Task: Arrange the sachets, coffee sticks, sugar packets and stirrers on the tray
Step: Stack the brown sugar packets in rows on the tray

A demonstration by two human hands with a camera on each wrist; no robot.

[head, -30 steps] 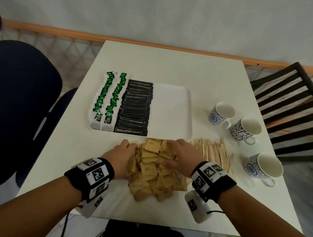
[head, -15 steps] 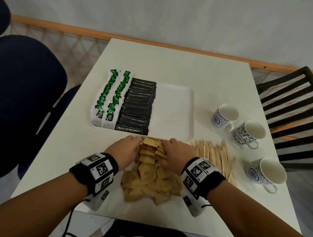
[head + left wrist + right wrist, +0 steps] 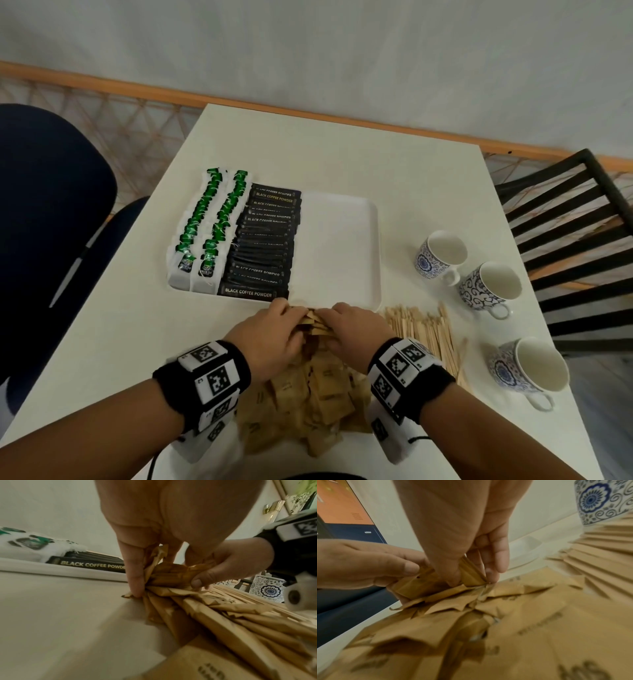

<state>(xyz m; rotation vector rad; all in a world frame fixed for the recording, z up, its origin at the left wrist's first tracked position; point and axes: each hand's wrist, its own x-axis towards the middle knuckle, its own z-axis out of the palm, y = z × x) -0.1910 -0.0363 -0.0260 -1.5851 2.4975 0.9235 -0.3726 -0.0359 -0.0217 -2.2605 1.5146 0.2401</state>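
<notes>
A white tray (image 3: 342,240) holds two rows of green tea sachets (image 3: 209,229) at its left and a row of black coffee sticks (image 3: 263,246) beside them; its right half is bare. Just in front of the tray lies a heap of brown sugar packets (image 3: 308,401). My left hand (image 3: 274,329) and right hand (image 3: 349,329) meet at the heap's far end and squeeze a bunch of packets (image 3: 169,574) between curled fingers and thumbs. The same bunch (image 3: 436,585) shows in the right wrist view. Wooden stirrers (image 3: 424,332) lie in a pile right of my right hand.
Three blue-patterned cups (image 3: 442,257) (image 3: 489,284) (image 3: 527,366) stand along the table's right side. A dark blue chair (image 3: 51,222) stands left of the table and a black slatted chair (image 3: 575,240) at the right. The table's far part (image 3: 342,154) is bare.
Both hands have drawn together from the sides of the heap toward its far end, gathering packets into a tight bunch between them near the tray's front rim.
</notes>
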